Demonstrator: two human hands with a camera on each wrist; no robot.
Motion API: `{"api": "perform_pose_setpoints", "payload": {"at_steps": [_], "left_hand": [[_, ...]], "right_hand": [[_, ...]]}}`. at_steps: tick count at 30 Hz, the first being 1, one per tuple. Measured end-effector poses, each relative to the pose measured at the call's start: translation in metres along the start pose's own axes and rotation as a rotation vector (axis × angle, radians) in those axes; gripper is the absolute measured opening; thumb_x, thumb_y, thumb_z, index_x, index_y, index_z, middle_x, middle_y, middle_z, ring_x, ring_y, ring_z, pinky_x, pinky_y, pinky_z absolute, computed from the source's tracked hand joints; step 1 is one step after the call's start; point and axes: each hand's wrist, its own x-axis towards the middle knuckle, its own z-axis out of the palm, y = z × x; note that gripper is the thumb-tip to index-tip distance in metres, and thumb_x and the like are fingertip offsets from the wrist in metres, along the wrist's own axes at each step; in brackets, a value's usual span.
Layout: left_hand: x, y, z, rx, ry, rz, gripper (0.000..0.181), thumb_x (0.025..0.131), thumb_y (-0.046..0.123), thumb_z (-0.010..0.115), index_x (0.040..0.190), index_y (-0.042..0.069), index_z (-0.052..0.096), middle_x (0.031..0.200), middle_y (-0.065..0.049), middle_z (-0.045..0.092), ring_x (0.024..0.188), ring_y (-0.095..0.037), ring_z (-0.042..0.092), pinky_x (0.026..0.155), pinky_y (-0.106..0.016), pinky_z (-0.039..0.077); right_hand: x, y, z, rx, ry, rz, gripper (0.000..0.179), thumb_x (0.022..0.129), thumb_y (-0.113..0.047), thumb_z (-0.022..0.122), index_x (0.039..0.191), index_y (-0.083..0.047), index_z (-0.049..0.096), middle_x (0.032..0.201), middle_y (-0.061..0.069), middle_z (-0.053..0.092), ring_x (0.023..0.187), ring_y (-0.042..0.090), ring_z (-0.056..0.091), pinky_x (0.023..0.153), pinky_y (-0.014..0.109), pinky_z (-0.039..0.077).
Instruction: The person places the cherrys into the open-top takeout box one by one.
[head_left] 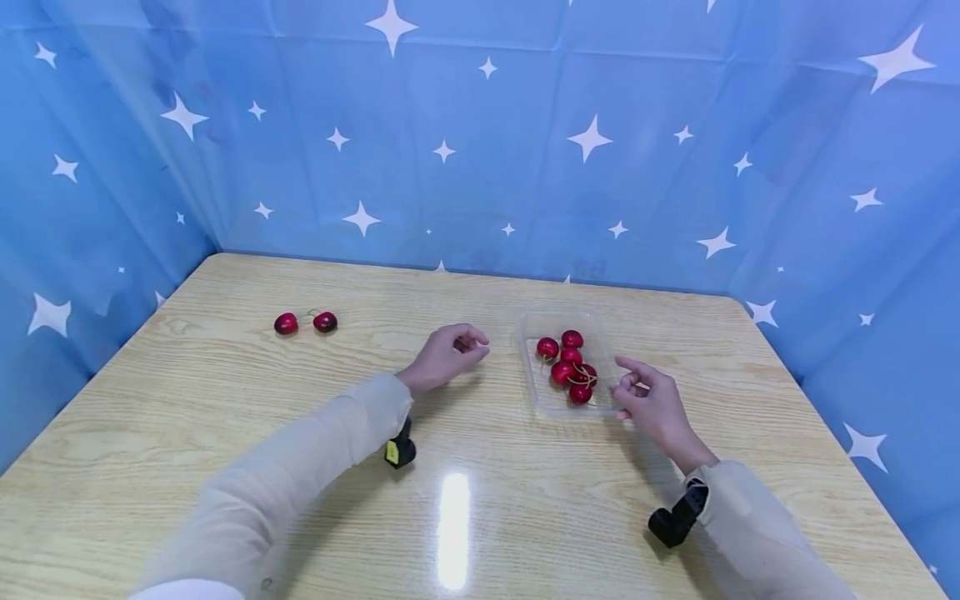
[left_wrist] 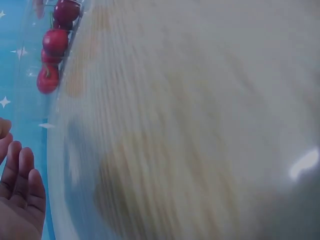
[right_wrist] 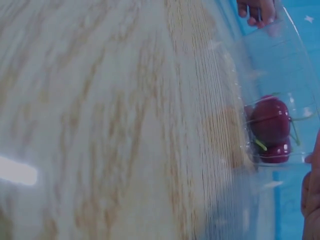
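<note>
A clear plastic box (head_left: 534,400) with several dark red cherries (head_left: 564,372) in it, some with green stems, sits right of centre on the table. My right hand (head_left: 654,404) is at the box's right side, its thumb and fingertips at the wall; whether they press on it I cannot tell. Left of the box, my left hand (head_left: 446,354) hovers over the table with loosely bent fingers and holds nothing. In the left wrist view its fingers (left_wrist: 25,170) show apart from the box. Two more cherries (head_left: 306,323) lie at the far left of the table.
The light wood table (head_left: 360,517) has a bright reflection near its front. A blue curtain with white stars (head_left: 480,167) hangs behind and at both sides. Black wrist cameras (head_left: 678,517) are strapped to both wrists.
</note>
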Motion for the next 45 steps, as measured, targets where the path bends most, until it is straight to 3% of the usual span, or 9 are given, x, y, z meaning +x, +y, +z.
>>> {"api": "perform_pose_setpoints", "payload": {"at_steps": [5,8,19,27,32,36,40,45], "left_hand": [[-0.02,-0.005,-0.026,0.017,-0.002,-0.018,0.024,0.087,0.019,0.057,0.103,0.002,0.06,0.087,-0.005,0.057,0.08,-0.018,0.053,0.069,-0.029,0.044],[-0.03,-0.008,-0.043,0.016,0.033,-0.029,0.027,0.087,0.022,0.057,0.105,0.002,0.059,0.091,-0.006,0.058,0.083,-0.019,0.053,0.071,-0.03,0.044],[-0.048,-0.013,-0.106,0.056,0.312,-0.078,0.032,0.088,0.027,0.056,0.108,0.002,0.057,0.092,-0.008,0.055,0.083,-0.019,0.049,0.069,-0.029,0.042],[-0.058,-0.033,-0.149,0.136,0.455,-0.152,0.035,0.089,0.03,0.052,0.111,0.003,0.056,0.093,-0.009,0.053,0.081,-0.016,0.049,0.068,-0.026,0.042],[-0.063,-0.048,-0.164,0.179,0.511,-0.191,0.038,0.089,0.03,0.051,0.112,0.001,0.055,0.097,-0.011,0.053,0.084,-0.017,0.048,0.067,-0.024,0.041],[-0.066,-0.057,-0.172,0.212,0.516,-0.219,0.037,0.09,0.029,0.05,0.112,0.0,0.055,0.1,-0.014,0.053,0.088,-0.021,0.049,0.066,-0.024,0.041],[-0.067,-0.062,-0.178,0.251,0.503,-0.239,0.036,0.09,0.026,0.05,0.113,-0.001,0.054,0.103,-0.017,0.053,0.093,-0.027,0.049,0.071,-0.031,0.042],[-0.068,-0.064,-0.182,0.298,0.494,-0.214,0.033,0.089,0.019,0.051,0.113,-0.004,0.053,0.107,-0.022,0.051,0.099,-0.035,0.047,0.08,-0.044,0.04]], "right_hand": [[0.0,-0.001,0.0,0.0,-0.005,0.001,0.046,0.084,0.005,0.05,0.128,0.009,0.038,0.08,0.009,0.043,0.052,0.003,0.05,0.05,0.023,0.049],[0.001,-0.002,0.0,-0.006,-0.006,-0.002,0.046,0.084,0.005,0.051,0.128,0.009,0.038,0.079,0.009,0.043,0.052,0.003,0.049,0.049,0.023,0.049],[0.001,-0.001,0.002,0.0,-0.003,0.005,0.046,0.084,0.004,0.052,0.128,0.009,0.038,0.079,0.009,0.043,0.052,0.003,0.048,0.049,0.023,0.048],[0.001,0.0,0.002,-0.005,-0.001,-0.002,0.046,0.083,0.006,0.052,0.127,0.01,0.039,0.078,0.008,0.043,0.053,0.003,0.048,0.049,0.023,0.048],[0.002,-0.002,0.002,-0.009,-0.005,-0.001,0.046,0.084,0.005,0.052,0.128,0.009,0.038,0.079,0.009,0.042,0.055,0.004,0.049,0.049,0.023,0.048],[0.001,-0.002,0.001,-0.003,-0.009,0.008,0.047,0.085,0.004,0.051,0.129,0.008,0.037,0.08,0.009,0.042,0.057,0.005,0.05,0.05,0.022,0.048],[0.001,-0.002,0.002,0.001,-0.01,0.007,0.047,0.085,0.005,0.052,0.129,0.008,0.037,0.081,0.009,0.042,0.056,0.006,0.049,0.05,0.022,0.048],[0.002,0.0,0.002,0.004,-0.007,-0.001,0.046,0.084,0.005,0.052,0.128,0.009,0.038,0.08,0.009,0.042,0.057,0.007,0.05,0.05,0.023,0.049]]}}
